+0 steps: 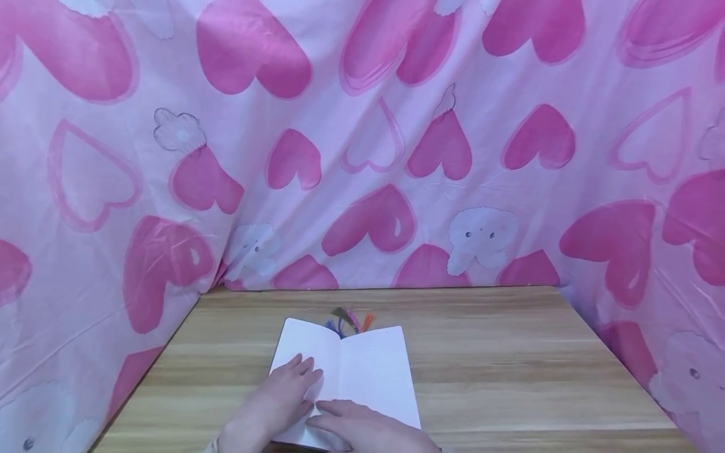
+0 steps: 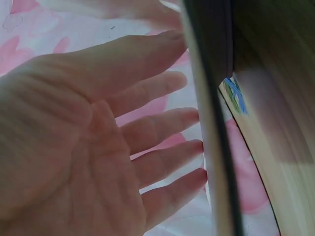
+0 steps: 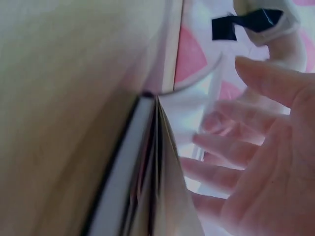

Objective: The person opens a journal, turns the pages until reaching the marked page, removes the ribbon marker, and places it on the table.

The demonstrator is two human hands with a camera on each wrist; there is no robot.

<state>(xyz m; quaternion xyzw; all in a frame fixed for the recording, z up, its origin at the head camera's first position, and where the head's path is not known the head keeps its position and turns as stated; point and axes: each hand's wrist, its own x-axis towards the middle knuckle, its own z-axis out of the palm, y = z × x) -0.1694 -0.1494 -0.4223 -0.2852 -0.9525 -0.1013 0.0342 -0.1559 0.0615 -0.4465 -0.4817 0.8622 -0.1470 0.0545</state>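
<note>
An open notebook with blank-looking white pages lies on the wooden table, its spine running away from me. Colored tassels in blue, green, pink and orange stick out past its far edge. On the left page rests my left hand, fingers extended; in the left wrist view its fingertips touch the page. My right hand lies across the lower part near the center fold, its fingers fairly straight against the page in the right wrist view. The notebook's dark cover edge and page block show there too.
The wood-grain table extends to both sides and behind the notebook. A pink curtain printed with hearts hangs around the back and sides. A dark strap crosses the other wrist in the right wrist view.
</note>
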